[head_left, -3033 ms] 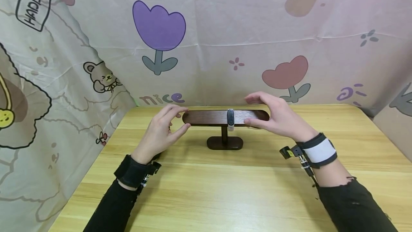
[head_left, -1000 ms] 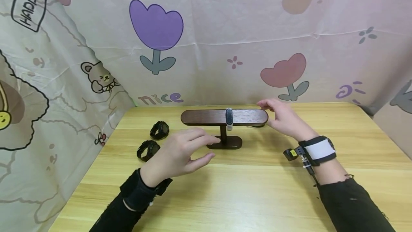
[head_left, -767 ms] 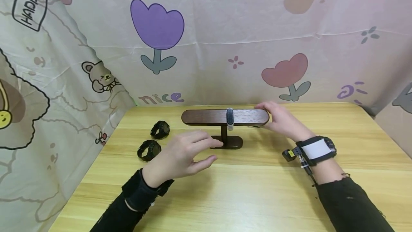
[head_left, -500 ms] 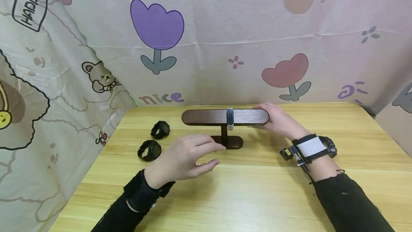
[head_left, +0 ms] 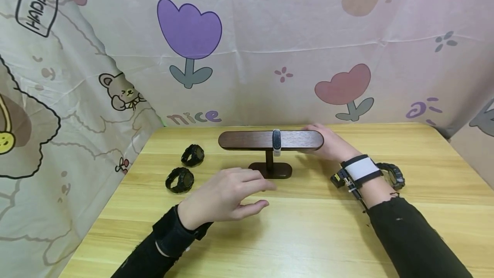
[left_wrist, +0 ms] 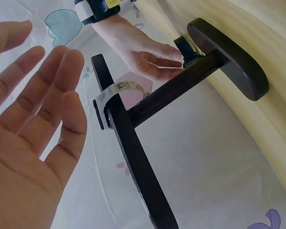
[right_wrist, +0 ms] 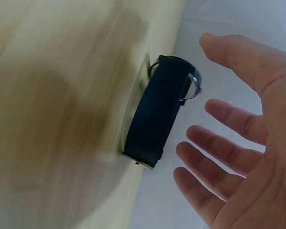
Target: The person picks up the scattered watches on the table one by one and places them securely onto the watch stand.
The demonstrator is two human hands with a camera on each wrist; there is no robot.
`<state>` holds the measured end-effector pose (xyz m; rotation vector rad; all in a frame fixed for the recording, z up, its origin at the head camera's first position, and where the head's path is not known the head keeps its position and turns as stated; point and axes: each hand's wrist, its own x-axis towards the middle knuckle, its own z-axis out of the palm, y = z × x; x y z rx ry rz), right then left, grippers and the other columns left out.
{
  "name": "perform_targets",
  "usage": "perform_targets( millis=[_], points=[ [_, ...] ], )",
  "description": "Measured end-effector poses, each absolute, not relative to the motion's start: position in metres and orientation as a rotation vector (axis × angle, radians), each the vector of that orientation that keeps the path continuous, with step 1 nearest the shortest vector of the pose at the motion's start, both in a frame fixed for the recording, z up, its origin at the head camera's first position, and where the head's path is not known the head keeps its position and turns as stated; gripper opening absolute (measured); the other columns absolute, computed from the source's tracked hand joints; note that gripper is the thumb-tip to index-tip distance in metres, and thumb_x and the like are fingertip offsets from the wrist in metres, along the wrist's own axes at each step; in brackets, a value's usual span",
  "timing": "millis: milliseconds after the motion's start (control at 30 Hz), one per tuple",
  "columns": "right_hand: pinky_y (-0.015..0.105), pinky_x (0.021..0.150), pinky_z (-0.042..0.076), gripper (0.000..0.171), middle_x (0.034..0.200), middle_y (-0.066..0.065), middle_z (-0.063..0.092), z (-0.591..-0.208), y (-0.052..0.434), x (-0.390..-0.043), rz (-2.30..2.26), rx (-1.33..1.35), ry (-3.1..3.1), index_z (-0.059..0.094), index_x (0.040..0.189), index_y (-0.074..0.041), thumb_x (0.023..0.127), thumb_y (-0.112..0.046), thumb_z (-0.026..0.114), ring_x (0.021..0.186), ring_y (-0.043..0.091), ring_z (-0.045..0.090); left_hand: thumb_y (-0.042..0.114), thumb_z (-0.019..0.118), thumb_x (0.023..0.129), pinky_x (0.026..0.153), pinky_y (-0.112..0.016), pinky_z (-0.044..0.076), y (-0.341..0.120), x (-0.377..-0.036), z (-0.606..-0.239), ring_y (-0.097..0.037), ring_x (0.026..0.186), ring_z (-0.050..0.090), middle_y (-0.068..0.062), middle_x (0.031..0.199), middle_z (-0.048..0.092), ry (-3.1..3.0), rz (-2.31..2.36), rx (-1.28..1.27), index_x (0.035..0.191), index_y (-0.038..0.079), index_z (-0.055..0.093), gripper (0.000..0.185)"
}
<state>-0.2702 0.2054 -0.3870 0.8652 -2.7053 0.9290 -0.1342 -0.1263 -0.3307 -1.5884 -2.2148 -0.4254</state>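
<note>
A dark brown wooden watch stand (head_left: 247, 140) with a T-shaped bar stands at the back of the table, a smart band (head_left: 276, 140) with a pale strap looped round its bar. My right hand (head_left: 333, 145) reaches behind the bar's right end, fingertips hidden in the head view. In the right wrist view its spread fingers face a dark-strapped watch (right_wrist: 155, 112) on the table, with a gap between them. My left hand (head_left: 231, 194) hovers palm down, fingers relaxed, in front of the stand's base; the left wrist view shows its palm (left_wrist: 24, 171) holding nothing.
Two black watches (head_left: 193, 155) lie on the table left of the stand, one nearer the front. Another black watch (head_left: 393, 176) sits beside my right wrist. A patterned cloth (head_left: 262, 46) hangs close behind the wooden table (head_left: 308, 235).
My left hand has moved from the bar's left end to the front of the base, uncovering the two left watches. My right hand has gone lower behind the bar, bringing the right-hand watch into view.
</note>
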Motion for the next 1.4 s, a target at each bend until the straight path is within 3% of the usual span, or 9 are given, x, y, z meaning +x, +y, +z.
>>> perform_targets(
  millis=[733, 1400],
  points=[
    [0.067, 0.11, 0.048, 0.062, 0.124, 0.029, 0.066, -0.394, 0.203, -0.286, 0.984, 0.899, -2.736, 0.063, 0.129, 0.009, 0.078, -0.007, 0.094, 0.118, 0.048, 0.063, 0.023, 0.079, 0.097, 0.072, -0.012, 0.049, -0.123, -0.134, -0.334, -0.002, 0.078, 0.062, 0.009, 0.098, 0.073, -2.232, -0.408, -1.614, 0.12, 0.014, 0.076, 0.025],
    [0.061, 0.105, 0.053, 0.052, 0.112, 0.021, 0.072, -0.394, 0.202, -0.287, 1.053, 0.937, -2.757, 0.065, 0.122, 0.007, 0.08, -0.006, 0.093, 0.106, 0.037, 0.067, 0.023, 0.078, 0.097, 0.072, -0.01, 0.047, -0.124, -0.135, -0.334, -0.003, 0.076, 0.062, 0.009, 0.096, 0.073, -2.252, -0.441, -1.624, 0.12, 0.014, 0.076, 0.024]
  ],
)
